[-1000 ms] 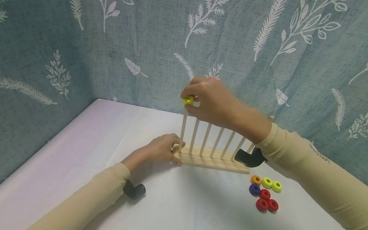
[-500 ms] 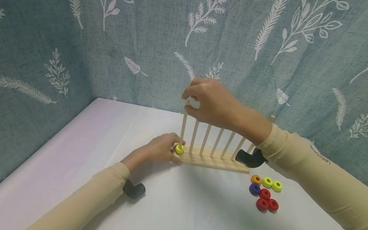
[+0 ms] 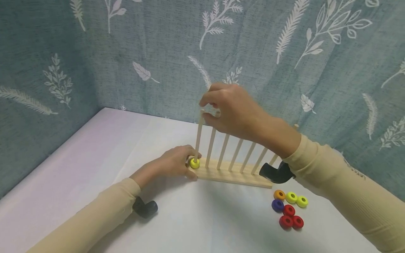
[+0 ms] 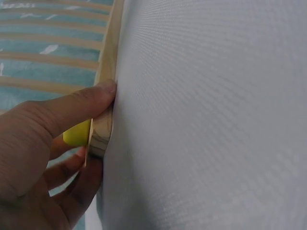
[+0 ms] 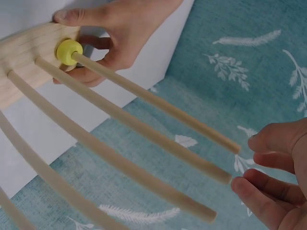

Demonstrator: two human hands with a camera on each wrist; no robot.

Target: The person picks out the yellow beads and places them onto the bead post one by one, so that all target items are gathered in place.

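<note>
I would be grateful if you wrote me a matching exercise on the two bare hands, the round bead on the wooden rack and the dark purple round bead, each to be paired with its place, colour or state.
Things
1. left hand
2. right hand
3. threaded round bead around the leftmost pale wooden peg
4. dark purple round bead

Matches
A. lying on the white tabletop beside an orange round bead
B. gripping the end of the pale wooden base
C. yellow
D. beside the top of that peg, holding nothing

Pairs: 1-B; 2-D; 3-C; 4-A
</note>
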